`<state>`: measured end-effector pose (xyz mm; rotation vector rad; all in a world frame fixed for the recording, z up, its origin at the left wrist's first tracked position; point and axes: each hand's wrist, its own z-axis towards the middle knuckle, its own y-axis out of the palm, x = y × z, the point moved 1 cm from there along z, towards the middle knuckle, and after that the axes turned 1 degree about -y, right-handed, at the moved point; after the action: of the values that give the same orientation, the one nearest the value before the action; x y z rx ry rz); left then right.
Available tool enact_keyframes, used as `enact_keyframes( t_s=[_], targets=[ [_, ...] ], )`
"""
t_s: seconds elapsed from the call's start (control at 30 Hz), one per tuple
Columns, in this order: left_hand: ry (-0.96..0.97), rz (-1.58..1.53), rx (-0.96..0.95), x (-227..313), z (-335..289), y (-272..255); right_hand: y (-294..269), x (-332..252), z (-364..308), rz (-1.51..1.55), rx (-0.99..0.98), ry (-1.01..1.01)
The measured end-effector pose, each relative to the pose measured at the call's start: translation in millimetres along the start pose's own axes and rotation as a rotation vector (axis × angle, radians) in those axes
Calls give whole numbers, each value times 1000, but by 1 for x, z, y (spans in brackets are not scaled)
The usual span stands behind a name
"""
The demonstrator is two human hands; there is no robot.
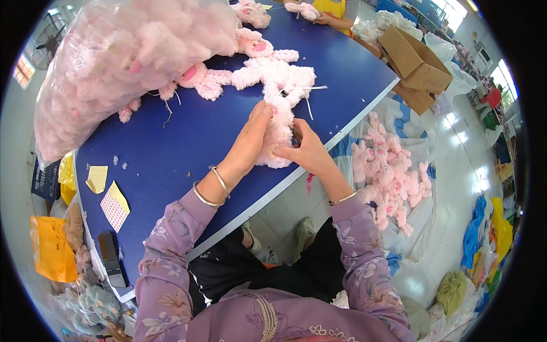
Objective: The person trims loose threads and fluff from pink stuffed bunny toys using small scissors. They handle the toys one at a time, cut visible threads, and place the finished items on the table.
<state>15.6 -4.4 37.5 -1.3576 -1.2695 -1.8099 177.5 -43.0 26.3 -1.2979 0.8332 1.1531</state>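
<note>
A fluffy pink plush toy (pixel 278 139) is held between my two hands above the near edge of the blue table. My left hand (pixel 254 135) presses along its left side with the fingers together. On the other side my right hand (pixel 308 149) grips it, the thumb lying across its lower part and the fingertips partly hidden. Just beyond lies another pink plush piece (pixel 293 77), with white strings (pixel 310 88) trailing from it. More pink plush toys (pixel 208 81) rest against a large clear bag (pixel 137 62) stuffed with pink plush.
A sticker sheet (pixel 115 208), yellow paper (pixel 97 178) and a black box-like object (pixel 111 259) lie at the table's left end. Right of the table, pink toys (pixel 393 176) are piled on floor sheeting; a cardboard box (pixel 416 62) stands beyond. Across the table another person's hand (pixel 327 20) holds a pink toy.
</note>
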Motion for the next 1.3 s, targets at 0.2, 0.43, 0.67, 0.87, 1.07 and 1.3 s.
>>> enact_keyframes(
  t_s=[0.2, 0.43, 0.67, 0.87, 1.07, 1.3],
  targets=[
    [-21, -1, -150, 49, -23, 10, -24, 6, 8, 256, 187, 158],
    [138, 417, 15, 16, 3, -22, -27, -7, 0, 258, 100, -188],
    [7, 227, -113, 42, -13, 2, -20, -9, -6, 229, -71, -60],
    [16, 215, 87, 41, -12, -5, -16, -12, -9, 198, -104, -49],
    [-141, 349, 210, 44, -7, -13, -13, -13, -11, 222, -209, 38],
    [-68, 67, 192, 15, 5, -18, -16, 7, -6, 464, -97, 45]
  ],
)
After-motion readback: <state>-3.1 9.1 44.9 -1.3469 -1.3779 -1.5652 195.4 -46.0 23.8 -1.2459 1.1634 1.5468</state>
